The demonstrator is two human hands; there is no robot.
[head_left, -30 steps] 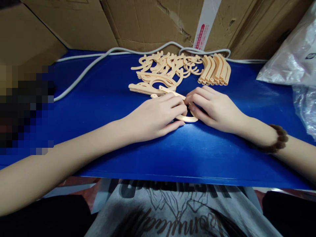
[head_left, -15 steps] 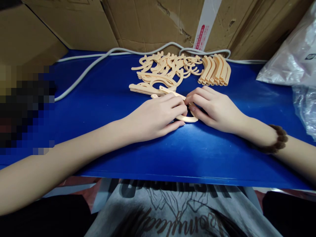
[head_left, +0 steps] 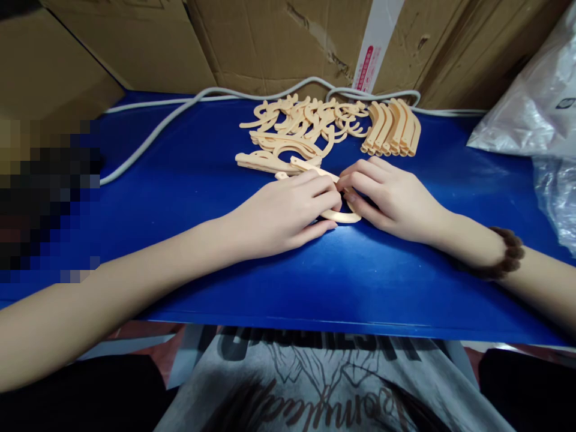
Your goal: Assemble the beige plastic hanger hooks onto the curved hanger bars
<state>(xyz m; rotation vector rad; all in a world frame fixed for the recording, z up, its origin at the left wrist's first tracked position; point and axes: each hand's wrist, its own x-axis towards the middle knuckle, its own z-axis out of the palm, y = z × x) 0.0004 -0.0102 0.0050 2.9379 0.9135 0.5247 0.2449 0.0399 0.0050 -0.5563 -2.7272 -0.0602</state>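
Observation:
A beige plastic folding hanger (head_left: 344,217) lies low over the blue table, between my two hands. Its curved hook shows between them, and two slim arm ends stick out past my left knuckles. My left hand (head_left: 299,210) is closed over the hanger's left part, hiding much of it. From the other side, the bent fingers of my right hand (head_left: 387,192) pinch it near the joint, though the exact contact is covered. Just behind my left hand lie similar folded hangers (head_left: 265,162), one against another.
Loose beige hooks (head_left: 310,117) form a pile at the back, beside a row of curved hanger arms (head_left: 391,129). A white cable (head_left: 153,141) runs behind them along cardboard boxes (head_left: 279,48). A clear plastic bag (head_left: 517,120) stands at the right on the blue table (head_left: 360,288).

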